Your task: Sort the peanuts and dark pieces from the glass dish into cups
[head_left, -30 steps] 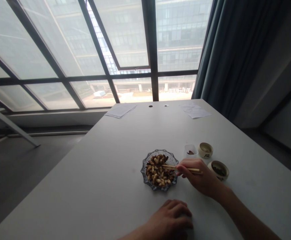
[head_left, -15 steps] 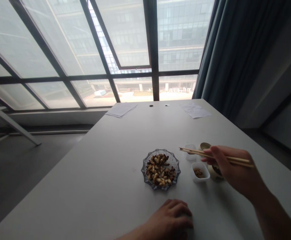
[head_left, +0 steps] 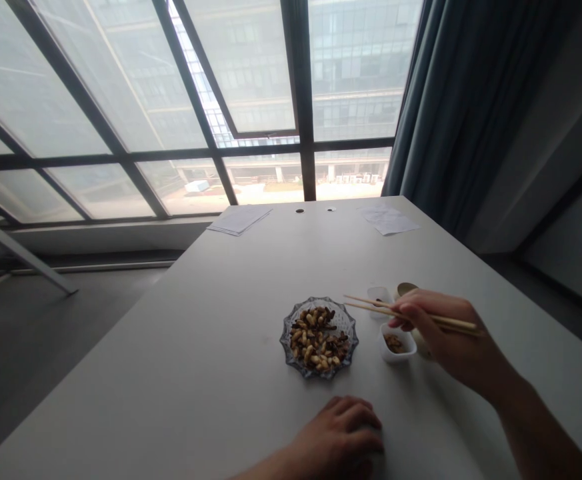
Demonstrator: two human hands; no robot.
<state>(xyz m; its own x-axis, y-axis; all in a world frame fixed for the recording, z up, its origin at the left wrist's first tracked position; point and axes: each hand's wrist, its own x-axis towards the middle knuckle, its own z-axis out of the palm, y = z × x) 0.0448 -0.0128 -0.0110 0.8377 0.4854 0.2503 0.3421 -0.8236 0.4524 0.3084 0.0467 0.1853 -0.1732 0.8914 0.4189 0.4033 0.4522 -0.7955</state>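
My right hand (head_left: 438,323) grips a pair of wooden chopsticks (head_left: 415,316), pointing left, their tips slightly apart beyond the upper right rim of a scalloped glass dish (head_left: 345,320). Tan, peanut-like pieces and darker bits (head_left: 315,343) lie in the dish. Under the chopsticks are a small square white cup (head_left: 379,293) with something dark in it and, nearer me, another white cup (head_left: 411,345) holding brown bits. Two round beige bowls (head_left: 407,288) are partly hidden by my right hand. My left hand (head_left: 338,430) rests on the table below the dish, fingers curled and fingertips hidden.
The white table (head_left: 195,360) runs toward large windows (head_left: 261,73). Sheets of paper (head_left: 241,219) lie at its far left, another paper (head_left: 389,220) at its far right, with two round cable holes (head_left: 299,211) between. A dark curtain (head_left: 435,113) hangs at right; another table (head_left: 25,257) stands left.
My right hand has moved left with the chopsticks, and their tips have spread apart, now nearer the glass dish. My left hand stays in place; the view has shifted slightly.
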